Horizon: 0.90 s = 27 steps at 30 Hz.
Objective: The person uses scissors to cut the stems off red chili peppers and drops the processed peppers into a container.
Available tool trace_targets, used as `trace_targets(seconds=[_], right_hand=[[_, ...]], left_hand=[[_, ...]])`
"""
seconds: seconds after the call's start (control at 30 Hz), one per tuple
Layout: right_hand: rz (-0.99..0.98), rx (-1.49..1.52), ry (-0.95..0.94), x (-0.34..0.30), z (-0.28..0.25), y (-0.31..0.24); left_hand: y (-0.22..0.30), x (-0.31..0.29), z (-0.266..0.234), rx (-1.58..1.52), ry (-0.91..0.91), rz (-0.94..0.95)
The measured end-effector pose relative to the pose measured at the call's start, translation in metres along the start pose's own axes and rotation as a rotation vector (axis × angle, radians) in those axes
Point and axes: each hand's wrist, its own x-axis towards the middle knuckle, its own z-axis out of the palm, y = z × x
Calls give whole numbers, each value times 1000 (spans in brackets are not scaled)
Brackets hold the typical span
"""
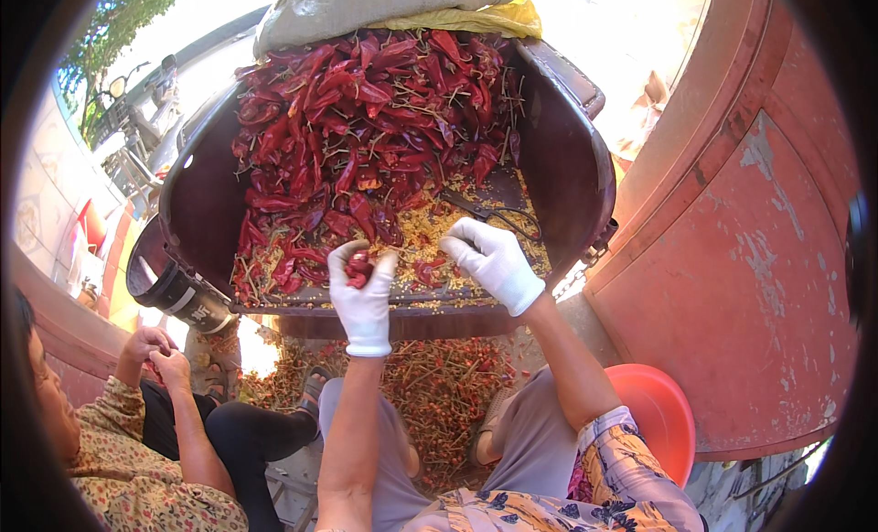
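In a white glove, my left hand (363,305) closes around a dried red chili pepper (358,268) near the front rim of a dark tub (572,157). My right hand (501,265), also gloved in white, is a little to the right with thumb and fingertips pinched together; what they hold, if anything, is too small to make out. Both hands are above loose yellow seeds (422,228) and chili scraps. Just beyond my right hand lies a pair of dark-handled scissors (494,212). A large heap of dried red chilies (366,102) fills the tub's far part.
A grey and yellow sack (393,6) covers the tub's far edge. Stems and scraps (444,386) litter the floor between my feet. At my right stand a red basin (654,413) and a worn red metal panel (732,303). A co-worker (155,440) sits at my left, hands together.
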Motion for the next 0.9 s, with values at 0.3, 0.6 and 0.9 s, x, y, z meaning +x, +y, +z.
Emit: trace_targets(seconds=[0.3,0.6,0.9], right_hand=[[-140,-123,38,4,17,12],[-105,-131,-3,2,18,19],[-64,-115,7,6,20,16]], left_hand=[[-6,36,16,1052,54,187],[-24,58,16,1145,-9,162],[-16,53,38,1304,-121,236]])
